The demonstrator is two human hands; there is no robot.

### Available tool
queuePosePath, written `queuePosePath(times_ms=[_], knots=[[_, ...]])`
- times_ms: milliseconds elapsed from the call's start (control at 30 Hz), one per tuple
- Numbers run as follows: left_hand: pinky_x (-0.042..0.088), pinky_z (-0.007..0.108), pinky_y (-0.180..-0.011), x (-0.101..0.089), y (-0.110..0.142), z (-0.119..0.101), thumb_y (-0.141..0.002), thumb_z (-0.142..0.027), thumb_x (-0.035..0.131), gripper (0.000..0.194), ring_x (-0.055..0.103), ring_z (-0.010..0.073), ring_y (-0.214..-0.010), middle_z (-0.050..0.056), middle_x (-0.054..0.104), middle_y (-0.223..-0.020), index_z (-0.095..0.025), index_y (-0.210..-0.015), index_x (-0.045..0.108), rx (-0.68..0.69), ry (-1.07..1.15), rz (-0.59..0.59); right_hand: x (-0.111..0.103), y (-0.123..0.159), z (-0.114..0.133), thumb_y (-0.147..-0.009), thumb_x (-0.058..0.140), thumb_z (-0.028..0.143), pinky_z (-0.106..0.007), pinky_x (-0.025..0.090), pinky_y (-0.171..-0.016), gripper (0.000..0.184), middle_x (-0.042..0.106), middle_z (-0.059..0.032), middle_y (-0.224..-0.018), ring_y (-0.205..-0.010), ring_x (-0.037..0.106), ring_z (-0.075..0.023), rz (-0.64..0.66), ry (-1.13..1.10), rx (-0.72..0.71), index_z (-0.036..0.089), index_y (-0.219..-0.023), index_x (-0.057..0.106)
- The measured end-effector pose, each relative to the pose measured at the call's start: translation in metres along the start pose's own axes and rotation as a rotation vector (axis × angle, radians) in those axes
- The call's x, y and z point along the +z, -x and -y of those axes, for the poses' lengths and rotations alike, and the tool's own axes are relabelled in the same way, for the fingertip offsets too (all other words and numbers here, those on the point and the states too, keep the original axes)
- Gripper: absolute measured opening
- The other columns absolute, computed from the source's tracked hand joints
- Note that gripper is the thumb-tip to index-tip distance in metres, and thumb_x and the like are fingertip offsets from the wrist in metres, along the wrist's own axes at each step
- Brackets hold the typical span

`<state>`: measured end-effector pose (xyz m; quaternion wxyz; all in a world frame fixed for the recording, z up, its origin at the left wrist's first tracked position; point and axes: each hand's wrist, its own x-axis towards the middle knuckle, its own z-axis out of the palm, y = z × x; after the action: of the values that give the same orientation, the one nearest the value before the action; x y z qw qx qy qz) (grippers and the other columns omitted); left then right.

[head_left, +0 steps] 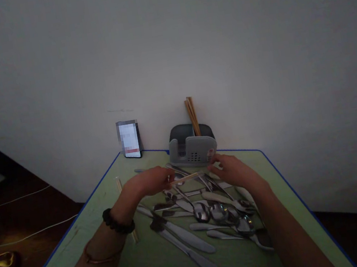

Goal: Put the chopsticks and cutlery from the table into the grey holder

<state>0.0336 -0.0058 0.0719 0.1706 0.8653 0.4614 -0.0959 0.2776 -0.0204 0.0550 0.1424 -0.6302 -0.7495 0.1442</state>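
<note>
My left hand (155,181) is closed on a pair of pale wooden chopsticks (185,179), which point right above the cutlery. Close to their far end is my right hand (229,168), its thumb and fingers bent but apart; I see nothing clearly gripped in it. Under both hands lies a loose pile of metal cutlery, with spoons (201,211), a fork (244,205) and table knives (188,235). Behind the hands a grey cutlery holder (201,145) stands against the wall, with several brown chopsticks (192,115) upright in its right compartment.
Another pair of pale chopsticks (134,236) lies to the left, partly hidden by my left forearm. A lit phone (130,139) leans on the wall at the back left. The green table (90,237) has a blue edge. White cables (29,238) run over the dark floor.
</note>
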Motion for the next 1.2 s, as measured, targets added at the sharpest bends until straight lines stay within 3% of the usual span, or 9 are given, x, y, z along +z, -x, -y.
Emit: queuePosePath(times_ms=[133,267,400,633,800,967,1200], knots=[[0.040,0.022,-0.063,-0.022,0.002,-0.011,-0.085,-0.022,0.052,0.016,0.061,0.0155,-0.075,0.002,0.070,-0.085,-0.021,-0.092,0.066,0.127,0.095,-0.122,-0.018,0.011,0.019,-0.088,0.051,0.028,-0.026,0.044,-0.064,0.017,0.071,-0.0089,-0.090,-0.076,0.065,-0.0194,0.070,-0.114,-0.129,0.018,-0.093,0.064],[0.040,0.021,-0.064,-0.029,-0.001,-0.024,-0.087,-0.028,0.052,0.018,0.061,0.0146,-0.074,0.001,0.070,-0.084,-0.020,-0.091,0.067,0.204,0.192,-0.241,-0.026,0.016,0.030,-0.090,0.046,0.025,-0.022,0.039,-0.057,0.020,0.067,-0.0022,-0.072,-0.063,0.058,-0.0139,0.175,-0.178,-0.274,0.019,-0.087,0.064],[0.040,0.021,-0.062,-0.030,0.003,-0.022,-0.088,-0.034,0.050,0.023,0.060,0.0139,-0.072,0.001,0.070,-0.083,-0.019,-0.094,0.067,0.235,0.262,-0.282,-0.041,0.019,0.017,-0.091,0.044,0.029,-0.022,0.035,-0.054,0.026,0.059,-0.0004,-0.065,-0.058,0.049,-0.0119,0.234,-0.182,-0.342,0.018,-0.076,0.062],[0.041,0.019,-0.057,-0.042,0.024,-0.003,-0.087,-0.040,0.050,0.031,0.059,0.0118,-0.064,0.000,0.068,-0.074,-0.017,-0.096,0.068,0.131,0.412,-0.342,-0.070,0.026,-0.013,-0.089,0.042,0.048,-0.024,0.035,-0.055,0.037,0.055,-0.0006,-0.067,-0.060,0.047,-0.0127,0.244,-0.280,-0.238,0.017,-0.079,0.060],[0.046,0.020,-0.063,-0.042,0.023,-0.007,-0.082,-0.041,0.058,0.027,0.063,0.0136,-0.071,0.001,0.070,-0.077,-0.017,-0.091,0.068,0.139,0.524,-0.423,-0.069,0.026,-0.019,-0.087,0.045,0.049,-0.025,0.037,-0.058,0.036,0.058,-0.0012,-0.073,-0.064,0.049,-0.0134,0.277,-0.316,-0.194,0.018,-0.086,0.063],[0.046,0.019,-0.060,-0.036,0.018,-0.012,-0.078,-0.041,0.064,0.026,0.060,0.0111,-0.065,0.001,0.068,-0.075,-0.016,-0.086,0.067,0.254,0.713,-0.523,-0.060,0.024,-0.015,-0.085,0.049,0.046,-0.026,0.038,-0.060,0.034,0.062,-0.0025,-0.074,-0.066,0.051,-0.0146,0.325,-0.247,-0.195,0.016,-0.085,0.066],[0.047,0.018,-0.059,-0.030,0.010,-0.015,-0.071,-0.030,0.070,0.020,0.059,0.0098,-0.064,0.002,0.068,-0.076,-0.014,-0.084,0.069,0.324,0.984,-0.565,-0.048,0.022,-0.008,-0.085,0.051,0.039,-0.025,0.039,-0.059,0.029,0.065,-0.0032,-0.075,-0.067,0.054,-0.0150,0.434,-0.239,-0.245,0.015,-0.087,0.068]])
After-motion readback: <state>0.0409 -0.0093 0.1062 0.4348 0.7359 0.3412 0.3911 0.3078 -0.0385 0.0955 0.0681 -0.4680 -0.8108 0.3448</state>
